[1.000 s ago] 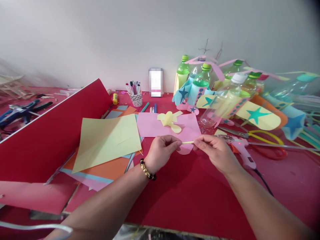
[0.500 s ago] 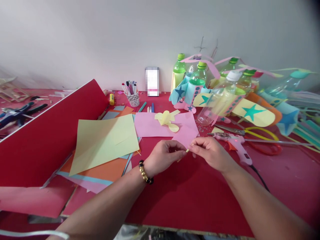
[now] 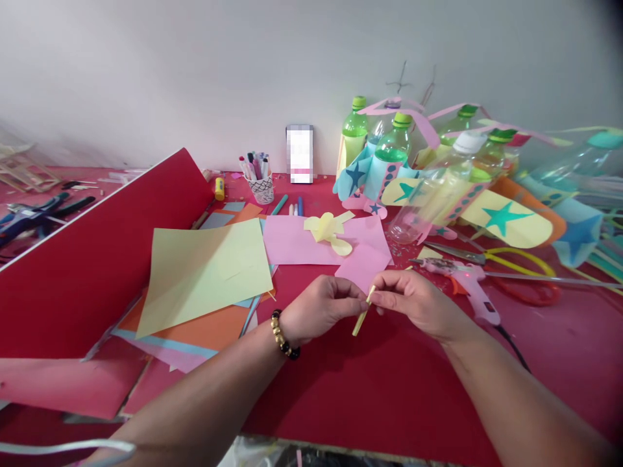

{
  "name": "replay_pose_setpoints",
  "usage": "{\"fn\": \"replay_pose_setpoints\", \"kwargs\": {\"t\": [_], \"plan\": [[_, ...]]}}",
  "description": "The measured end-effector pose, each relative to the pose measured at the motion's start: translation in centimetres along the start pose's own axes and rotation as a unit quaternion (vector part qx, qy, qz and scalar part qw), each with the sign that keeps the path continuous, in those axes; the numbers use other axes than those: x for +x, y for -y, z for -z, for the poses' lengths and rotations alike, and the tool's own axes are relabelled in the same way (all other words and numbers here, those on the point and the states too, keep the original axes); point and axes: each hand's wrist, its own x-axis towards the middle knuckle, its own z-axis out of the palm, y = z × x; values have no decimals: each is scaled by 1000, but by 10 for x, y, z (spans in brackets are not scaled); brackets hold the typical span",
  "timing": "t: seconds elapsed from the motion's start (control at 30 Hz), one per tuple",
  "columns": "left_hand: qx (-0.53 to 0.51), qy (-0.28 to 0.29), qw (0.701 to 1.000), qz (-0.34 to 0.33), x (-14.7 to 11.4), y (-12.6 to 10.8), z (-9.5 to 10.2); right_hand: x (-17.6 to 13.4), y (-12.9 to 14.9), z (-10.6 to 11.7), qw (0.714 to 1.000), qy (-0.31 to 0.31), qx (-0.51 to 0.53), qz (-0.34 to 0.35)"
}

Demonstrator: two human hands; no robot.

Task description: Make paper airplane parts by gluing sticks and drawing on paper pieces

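Between my two hands is a narrow strip of pale yellow paper (image 3: 359,320), slanting with its lower end toward me. My left hand (image 3: 324,305) pinches it near the middle, thumb against fingers. At the strip's upper end, my right hand (image 3: 409,301) is closed on it with thumb and fingertips. Just beyond the hands lies a pink paper sheet (image 3: 311,243). On that sheet rest yellow paper pieces (image 3: 327,228) with rounded, petal-like ends. A smaller pink piece (image 3: 363,266) overlaps its near edge.
Right of my hands lie a pink glue gun (image 3: 474,285) and yellow-handled scissors (image 3: 518,256). Decorated plastic bottles (image 3: 394,143) crowd the back right. On the left are stacked coloured papers (image 3: 209,272) and a raised red board (image 3: 111,253). A pen cup (image 3: 263,188) and a phone (image 3: 300,154) stand behind.
The yellow strip, mostly hidden by my fingers before, now shows along its length, tilted upright between my hands. Both hands stay close together. The whole view has shifted slightly.
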Motion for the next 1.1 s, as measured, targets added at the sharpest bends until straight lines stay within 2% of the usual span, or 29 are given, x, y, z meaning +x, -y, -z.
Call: {"fn": "replay_pose_setpoints", "kwargs": {"t": [0.2, 0.4, 0.47, 0.53, 0.6, 0.67, 0.77, 0.87, 0.97, 1.03, 1.1], "plan": [[-15, -11, 1000, 15, 1, 1, 0, -1, -1, 0, 1000, 1, 26, -10], [-44, -48, 998, 3, 2, 3, 0, 1, -5, 1, 999, -27, 18, 22], [-78, -65, 995, -5, 3, 2, 0, 1, -4, 1, 998, -51, 4, 29], [-116, -79, 990, -8, 4, 1, 1, -1, 1, 4, 993, -109, -44, 34], [-145, -89, 985, -13, 4, 1, 2, -8, 8, 11, 971, -199, -127, 41], [-155, -94, 983, -22, 4, 1, 4, -22, 14, 22, 937, -284, -201, 44], [-160, -89, 982, -34, 4, 2, 4, -53, 11, 42, 892, -362, -271, 16], [-158, -86, 983, -31, 3, 1, 3, -83, -9, 60, 852, -412, -321, -42], [-149, -90, 984, -30, 3, 1, 1, -101, -32, 73, 817, -437, -367, -75], [-149, -93, 984, -26, 3, 2, 0, -103, -44, 79, 813, -435, -376, -93], [-155, -98, 983, -19, 4, 2, 0, -97, -50, 84, 824, -414, -367, -119]]}}
